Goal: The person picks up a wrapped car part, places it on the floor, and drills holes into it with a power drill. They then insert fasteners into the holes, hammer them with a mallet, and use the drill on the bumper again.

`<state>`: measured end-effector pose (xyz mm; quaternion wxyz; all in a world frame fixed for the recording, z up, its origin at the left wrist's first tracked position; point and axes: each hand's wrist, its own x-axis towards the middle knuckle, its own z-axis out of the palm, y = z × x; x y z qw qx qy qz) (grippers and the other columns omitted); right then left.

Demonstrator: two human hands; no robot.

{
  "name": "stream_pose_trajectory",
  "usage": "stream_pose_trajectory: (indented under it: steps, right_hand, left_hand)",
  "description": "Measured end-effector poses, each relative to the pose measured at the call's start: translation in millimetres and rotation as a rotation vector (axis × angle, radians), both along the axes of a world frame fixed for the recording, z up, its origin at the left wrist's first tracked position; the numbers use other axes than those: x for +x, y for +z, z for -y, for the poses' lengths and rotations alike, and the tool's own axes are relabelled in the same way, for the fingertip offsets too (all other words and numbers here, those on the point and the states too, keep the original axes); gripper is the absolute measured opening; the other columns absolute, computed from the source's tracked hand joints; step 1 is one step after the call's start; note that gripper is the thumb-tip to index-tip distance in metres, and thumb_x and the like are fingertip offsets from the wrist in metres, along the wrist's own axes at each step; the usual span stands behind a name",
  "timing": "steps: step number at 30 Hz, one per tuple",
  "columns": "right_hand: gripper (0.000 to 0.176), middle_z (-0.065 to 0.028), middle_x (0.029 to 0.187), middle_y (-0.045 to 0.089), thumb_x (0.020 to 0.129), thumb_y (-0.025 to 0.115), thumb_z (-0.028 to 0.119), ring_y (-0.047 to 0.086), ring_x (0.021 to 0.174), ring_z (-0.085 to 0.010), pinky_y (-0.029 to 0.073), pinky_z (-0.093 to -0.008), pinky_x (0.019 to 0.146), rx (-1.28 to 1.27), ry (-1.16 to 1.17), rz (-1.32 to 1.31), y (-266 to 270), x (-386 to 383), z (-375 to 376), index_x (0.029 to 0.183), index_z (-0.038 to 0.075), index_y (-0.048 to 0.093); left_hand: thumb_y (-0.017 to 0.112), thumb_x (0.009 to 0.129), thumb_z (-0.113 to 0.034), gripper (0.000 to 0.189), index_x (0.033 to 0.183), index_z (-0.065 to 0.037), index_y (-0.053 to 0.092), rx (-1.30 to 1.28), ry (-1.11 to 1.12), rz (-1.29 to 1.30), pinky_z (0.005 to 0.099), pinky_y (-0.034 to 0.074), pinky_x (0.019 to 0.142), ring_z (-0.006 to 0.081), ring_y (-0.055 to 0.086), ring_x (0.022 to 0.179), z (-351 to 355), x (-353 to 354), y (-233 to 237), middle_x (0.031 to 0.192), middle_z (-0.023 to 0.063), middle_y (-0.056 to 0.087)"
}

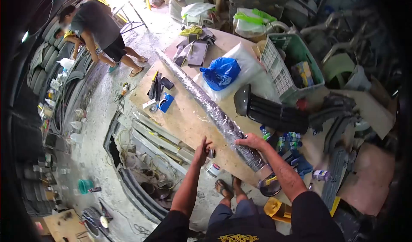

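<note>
A long tube wrapped in shiny clear plastic (206, 102) lies diagonally across the wooden table (182, 117). My right hand (252, 142) is closed on its near part, thumb over the wrap. To the left of the tube, my left hand (201, 151) hovers by the table's near edge, fingers apart and holding nothing. A small dark object (211, 153) is beside its fingertips. A blue plastic bag (221, 73) rests on clear plastic sheeting right of the tube, and black curved parts (270, 111) lie nearer to me.
A green crate (300, 48) stands at the table's far right. Bottles (294, 140) lie right of my right hand. Long bumper-like parts (141, 190) are on the floor at left. Another person (101, 25) bends over items at upper left.
</note>
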<state>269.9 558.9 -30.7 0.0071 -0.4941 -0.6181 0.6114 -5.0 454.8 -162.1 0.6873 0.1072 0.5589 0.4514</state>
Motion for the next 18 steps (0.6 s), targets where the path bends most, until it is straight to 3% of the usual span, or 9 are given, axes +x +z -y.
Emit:
stream_pose_trajectory:
  steps: [3,5,6,7,11,14,15,18]
  right_hand:
    - [0.054,-0.0083,0.086,0.068,0.073,0.075,0.047,0.063,0.076,-0.0156,0.050,-0.0315,0.074,0.080,-0.009,-0.029,9.2,-26.4,20.7,0.100,0.000,0.068]
    - [0.054,-0.0095,0.086,0.068,0.070,0.077,0.046,0.063,0.078,-0.0165,0.050,-0.0323,0.075,0.105,-0.048,-0.040,5.9,-39.8,34.8,0.099,0.000,0.068]
    - [0.055,-0.0100,0.086,0.068,0.069,0.078,0.045,0.063,0.078,-0.0168,0.050,-0.0327,0.075,0.116,-0.071,-0.036,7.4,-43.7,41.0,0.099,0.000,0.068]
    - [0.061,-0.0138,0.102,0.067,0.070,0.076,0.042,0.062,0.093,-0.0218,0.047,-0.0343,0.086,0.203,-0.050,-0.045,2.7,-46.1,46.6,0.113,0.002,0.062]
    - [0.072,-0.0217,0.109,0.064,0.065,0.075,0.047,0.061,0.104,-0.0329,0.046,-0.0382,0.090,0.243,-0.063,0.153,22.4,-33.6,56.6,0.117,0.001,0.058]
    - [0.076,-0.0214,0.107,0.064,0.064,0.074,0.050,0.062,0.102,-0.0326,0.046,-0.0379,0.090,0.375,-0.126,0.144,7.8,1.2,87.3,0.119,0.001,0.056]
    - [0.079,-0.0217,0.106,0.064,0.063,0.074,0.053,0.063,0.100,-0.0327,0.047,-0.0380,0.090,0.278,-0.103,0.261,22.5,16.0,96.5,0.120,0.001,0.055]
    - [0.078,-0.0215,0.105,0.064,0.062,0.075,0.052,0.063,0.098,-0.0323,0.048,-0.0381,0.089,0.199,-0.149,0.162,36.8,85.3,113.6,0.117,0.001,0.056]
  left_hand:
    - [0.052,0.085,-0.066,0.070,0.106,0.000,0.062,-0.037,0.135,0.165,0.0214,0.030,0.053,0.0068,0.036,0.053,-65.5,2.2,16.0,0.062,-0.0071,0.040]
    - [0.054,0.084,-0.064,0.069,0.118,-0.004,0.057,0.175,0.253,0.322,0.0298,0.050,0.069,0.0165,0.061,0.078,-96.6,5.0,20.5,0.092,0.0043,0.065]
    - [0.057,0.085,-0.059,0.063,0.119,-0.006,0.057,0.328,0.194,0.440,0.0359,0.052,0.081,0.0216,0.063,0.094,-105.9,2.6,32.1,0.108,0.0084,0.065]
    - [0.059,0.085,-0.056,0.059,0.119,-0.006,0.058,0.285,0.181,0.389,0.0360,0.053,0.082,0.0214,0.063,0.092,-110.8,1.5,36.7,0.106,0.0077,0.065]
    - [0.063,0.085,-0.048,0.052,0.115,-0.006,0.058,0.234,0.152,0.307,0.0355,0.054,0.078,0.0210,0.064,0.084,-112.3,16.9,52.5,0.099,0.0073,0.064]
    - [0.062,0.086,-0.046,0.051,0.114,-0.004,0.057,0.237,0.148,0.304,0.0351,0.052,0.079,0.0201,0.063,0.085,-92.8,46.4,46.2,0.098,0.0077,0.063]
    - [0.061,0.087,-0.045,0.050,0.114,-0.004,0.057,0.245,0.130,0.320,0.0349,0.051,0.082,0.0198,0.062,0.087,-86.1,60.8,44.5,0.100,0.0073,0.063]
    - [0.058,0.091,-0.038,0.046,0.117,-0.001,0.057,0.320,0.080,0.311,0.0316,0.042,0.096,0.0192,0.057,0.103,-77.4,120.3,35.7,0.114,0.0078,0.060]
